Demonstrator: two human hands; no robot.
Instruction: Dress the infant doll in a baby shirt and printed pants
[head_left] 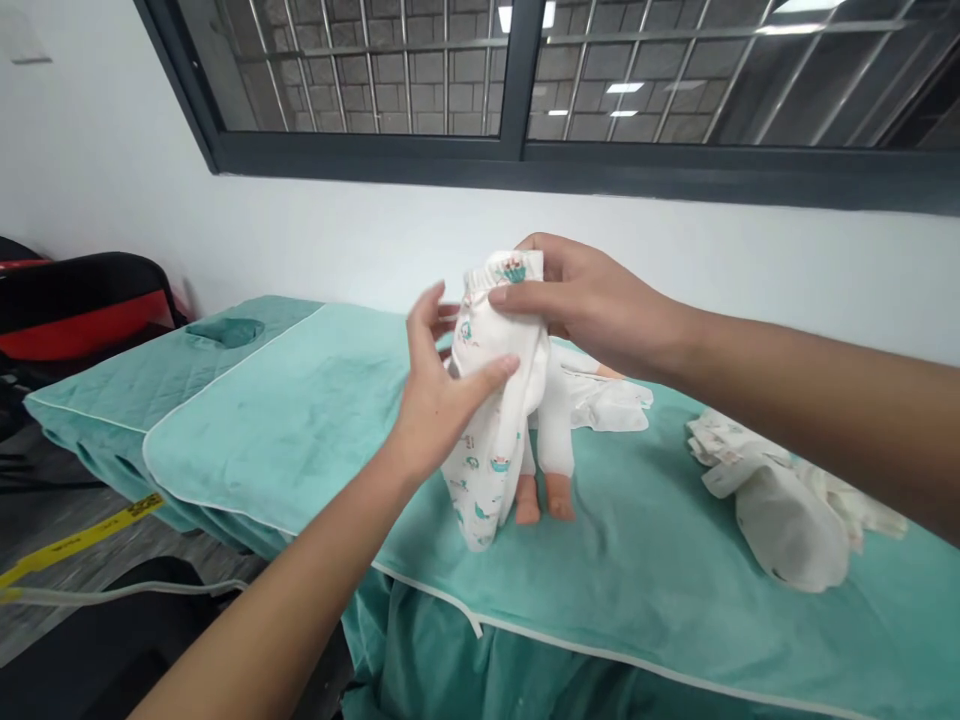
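A pair of white baby pants point(491, 400) with small green and red prints hangs upright in front of me, its gathered elastic waistband at the top. My right hand point(574, 290) pinches that waistband, thumb in front and fingers behind. Lower on the left side, my left hand point(442, 390) grips the cloth, its thumb across the front and its fingers partly hidden behind the edge. Behind the pants lies a baby doll point(556, 420) in white clothing, with its bare feet toward me. The pants cover much of the doll.
A green padded mat point(300, 400) with white piping covers the bed. To the right lies a pile of white baby clothes point(795, 510). Behind stand a white wall and a dark-framed window point(517, 150). Black-and-red chairs point(82, 310) and a yellow strap point(82, 540) are at left.
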